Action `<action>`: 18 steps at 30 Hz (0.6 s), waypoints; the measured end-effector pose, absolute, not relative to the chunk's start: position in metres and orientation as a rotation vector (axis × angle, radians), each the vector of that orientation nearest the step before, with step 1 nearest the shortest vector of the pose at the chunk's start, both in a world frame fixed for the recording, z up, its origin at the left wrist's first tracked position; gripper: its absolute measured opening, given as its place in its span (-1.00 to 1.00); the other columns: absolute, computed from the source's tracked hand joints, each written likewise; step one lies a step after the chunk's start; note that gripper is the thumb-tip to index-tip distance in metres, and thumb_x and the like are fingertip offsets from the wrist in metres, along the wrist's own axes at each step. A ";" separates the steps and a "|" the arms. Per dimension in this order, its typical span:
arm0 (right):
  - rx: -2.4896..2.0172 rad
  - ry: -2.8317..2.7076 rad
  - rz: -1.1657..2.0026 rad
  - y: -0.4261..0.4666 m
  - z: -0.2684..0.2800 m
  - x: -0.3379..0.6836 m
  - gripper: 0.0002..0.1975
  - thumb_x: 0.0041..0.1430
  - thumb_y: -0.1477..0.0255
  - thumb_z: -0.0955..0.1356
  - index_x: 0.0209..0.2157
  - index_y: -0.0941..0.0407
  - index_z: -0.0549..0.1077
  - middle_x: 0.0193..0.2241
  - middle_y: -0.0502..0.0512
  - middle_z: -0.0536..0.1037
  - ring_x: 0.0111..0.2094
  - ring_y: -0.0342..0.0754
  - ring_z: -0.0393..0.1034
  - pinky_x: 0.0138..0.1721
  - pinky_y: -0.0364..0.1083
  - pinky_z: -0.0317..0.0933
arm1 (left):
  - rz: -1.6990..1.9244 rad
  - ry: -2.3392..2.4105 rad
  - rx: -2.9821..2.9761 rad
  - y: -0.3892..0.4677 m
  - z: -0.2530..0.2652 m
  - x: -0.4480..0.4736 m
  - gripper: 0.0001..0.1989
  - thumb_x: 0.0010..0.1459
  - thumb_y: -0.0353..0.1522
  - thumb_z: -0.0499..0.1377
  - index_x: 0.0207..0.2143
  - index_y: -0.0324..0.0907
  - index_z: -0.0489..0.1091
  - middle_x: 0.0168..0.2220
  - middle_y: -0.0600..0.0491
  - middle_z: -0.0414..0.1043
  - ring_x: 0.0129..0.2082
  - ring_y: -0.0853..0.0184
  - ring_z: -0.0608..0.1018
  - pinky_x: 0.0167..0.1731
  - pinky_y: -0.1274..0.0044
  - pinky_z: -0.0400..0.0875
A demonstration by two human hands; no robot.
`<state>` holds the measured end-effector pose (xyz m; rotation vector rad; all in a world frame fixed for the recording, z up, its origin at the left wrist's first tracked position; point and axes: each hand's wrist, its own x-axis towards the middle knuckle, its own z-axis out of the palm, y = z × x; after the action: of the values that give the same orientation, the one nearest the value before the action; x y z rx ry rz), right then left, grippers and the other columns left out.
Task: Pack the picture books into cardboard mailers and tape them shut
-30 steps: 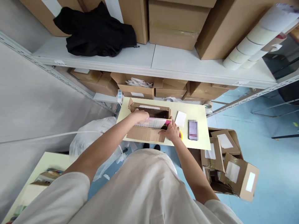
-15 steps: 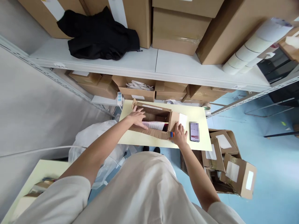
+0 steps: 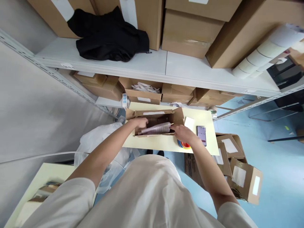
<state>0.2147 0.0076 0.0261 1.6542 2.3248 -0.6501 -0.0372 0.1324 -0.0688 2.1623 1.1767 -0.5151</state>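
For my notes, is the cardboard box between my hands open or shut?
Open: the cardboard box has its end flaps spread outward, and its inside shows beside a shiny packet.

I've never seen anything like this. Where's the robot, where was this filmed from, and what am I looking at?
There is no robot here: these are a person's own bare hands. One camera, worn on the head, takes every picture, looking forward and down past the light shirt. An open cardboard box stands on the pale yellow table. Inside lies a shiny, plastic-looking package. The left hand reaches into the box's left end; the right hand is at the package's right end, though its grip can't be made out. Also on the table are a phone and a white sheet.
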 end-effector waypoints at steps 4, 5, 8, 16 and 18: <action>1.501 2.309 -0.647 0.004 0.034 0.214 -0.57 0.10 0.54 0.27 0.02 0.04 0.47 -0.06 0.15 0.57 -0.03 0.10 0.45 -0.02 -0.01 0.24 | -0.377 1.163 2.171 0.134 -0.057 -0.050 -0.45 -0.09 -0.56 0.01 0.01 -0.20 0.39 0.08 -0.10 0.42 0.06 0.20 0.46 -0.04 0.49 0.34; 1.471 2.315 -0.652 0.000 0.035 0.214 -0.60 0.11 0.51 0.28 0.00 0.03 0.48 -0.07 0.14 0.57 -0.04 0.09 0.45 -0.03 -0.02 0.23 | -0.304 1.171 2.169 0.135 -0.053 -0.054 -0.48 -0.06 -0.55 0.00 -0.01 -0.19 0.39 0.06 -0.09 0.43 0.04 0.22 0.47 -0.05 0.50 0.34; 1.452 2.283 -0.724 -0.007 0.036 0.212 -0.69 0.18 0.40 0.26 -0.09 0.01 0.53 -0.12 0.08 0.59 -0.07 0.05 0.46 -0.11 -0.08 0.26 | -0.021 1.205 2.102 0.139 -0.043 -0.068 -0.62 -0.02 -0.53 -0.04 -0.16 -0.19 0.41 -0.13 -0.03 0.50 -0.15 0.27 0.52 -0.16 0.51 0.37; 1.484 2.064 -0.537 0.019 0.035 0.177 -0.65 0.19 0.55 0.20 -0.09 0.14 0.53 -0.09 0.28 0.57 -0.05 0.12 0.45 -0.11 -0.02 0.26 | 0.195 1.181 2.198 0.129 -0.013 -0.102 -0.84 0.03 -0.32 0.06 -0.41 -0.17 0.40 -0.44 0.08 0.43 -0.37 0.31 0.46 -0.20 0.45 0.35; 1.391 2.063 -0.506 0.031 0.034 0.164 -0.69 0.11 0.59 0.25 -0.18 0.18 0.56 -0.16 0.31 0.59 -0.06 0.16 0.46 -0.06 0.04 0.25 | 0.137 1.177 2.312 0.118 -0.008 -0.107 -0.86 -0.08 -0.28 0.21 -0.45 -0.15 0.43 -0.43 0.05 0.46 -0.21 0.21 0.47 0.02 0.29 0.24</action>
<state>0.1639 0.0314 0.0342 1.3910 2.0633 -0.5060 -0.1071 0.1185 -0.0077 2.3118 1.1774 0.1374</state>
